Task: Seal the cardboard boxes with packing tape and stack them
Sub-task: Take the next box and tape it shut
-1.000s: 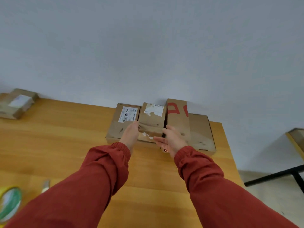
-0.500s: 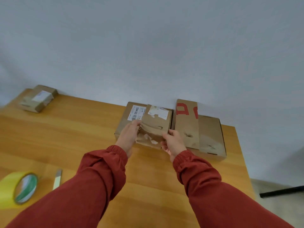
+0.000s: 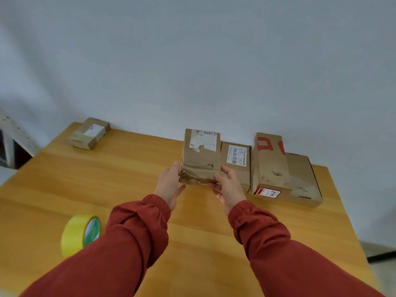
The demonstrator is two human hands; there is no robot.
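Note:
A small crumpled cardboard box (image 3: 201,156) with a torn white label is held between both hands above the wooden table (image 3: 128,168). My left hand (image 3: 169,184) presses its left side, and my right hand (image 3: 228,185) grips its right lower edge. Behind it lies a flat box with a barcode label (image 3: 236,161). To the right, a long box with red print (image 3: 270,161) rests on a wide flat box (image 3: 302,183). A yellow roll of packing tape (image 3: 80,234) stands on edge at the near left.
Another small taped box (image 3: 90,133) sits at the table's far left corner. A grey wall runs along the table's far edge. The table's right edge drops to the floor, where a dark bar (image 3: 381,256) shows.
The small crumpled box has come off the barcode-labelled box and moved left and toward me in both hands. The view has shifted left, so the tape roll shows more fully.

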